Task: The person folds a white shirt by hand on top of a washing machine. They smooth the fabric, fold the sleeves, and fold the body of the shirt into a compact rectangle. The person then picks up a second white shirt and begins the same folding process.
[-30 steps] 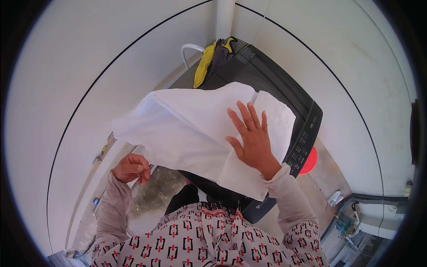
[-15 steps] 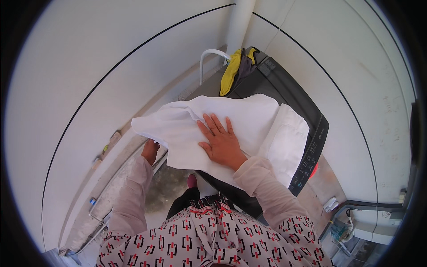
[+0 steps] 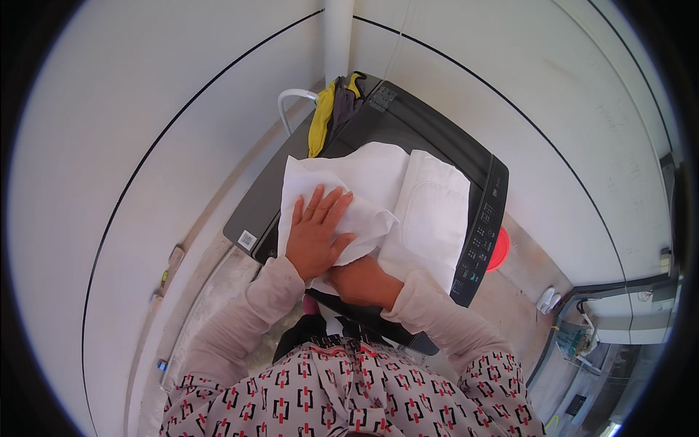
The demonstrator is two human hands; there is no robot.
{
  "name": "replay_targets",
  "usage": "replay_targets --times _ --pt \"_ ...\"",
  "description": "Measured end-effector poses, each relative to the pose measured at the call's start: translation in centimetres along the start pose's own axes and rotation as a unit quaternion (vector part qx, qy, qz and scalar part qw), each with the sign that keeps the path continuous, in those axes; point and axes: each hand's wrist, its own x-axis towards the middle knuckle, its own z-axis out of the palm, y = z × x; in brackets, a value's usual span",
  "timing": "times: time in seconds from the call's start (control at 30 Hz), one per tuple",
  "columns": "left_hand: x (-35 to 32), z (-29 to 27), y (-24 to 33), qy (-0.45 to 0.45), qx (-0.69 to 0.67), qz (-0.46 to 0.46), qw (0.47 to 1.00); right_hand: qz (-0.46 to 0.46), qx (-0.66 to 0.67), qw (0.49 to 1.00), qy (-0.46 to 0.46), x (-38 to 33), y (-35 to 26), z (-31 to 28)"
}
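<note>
A partly folded white cloth (image 3: pixel 371 171) lies on the dark lid of a top-loading washing machine (image 3: pixel 437 124). Its right part is a flat folded panel with a stitched outline. My left hand (image 3: pixel 314 239) rests flat on the cloth's left part, fingers stretched out. Just to its right, my right hand (image 3: pixel 362 282) is at the cloth's near edge, back of the hand up. Its fingers are hidden under the cloth and beside my left hand, so their grip does not show.
A yellow and grey cloth (image 3: pixel 331 113) hangs at the machine's back corner beside a white hose (image 3: pixel 295 92) and a white pipe (image 3: pixel 338 36). Walls stand close behind. A red round item (image 3: pixel 499 250) is on the floor to the right.
My left hand has come from the cloth's left edge onto its top. My right hand has moved from lying flat to the near edge. The cloth's left part is now folded inward.
</note>
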Motion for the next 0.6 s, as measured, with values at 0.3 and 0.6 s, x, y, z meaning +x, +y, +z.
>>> replay_targets --times 0.3,0.6 --pt "-0.6 1.6 2.0 0.026 0.392 0.043 0.919 -0.018 -0.113 0.966 0.230 -2.1 -1.7 -4.8" --pt "-2.4 -1.9 3.8 0.051 0.133 0.053 0.988 0.152 -0.111 0.946 0.265 -2.2 3.7 -7.1"
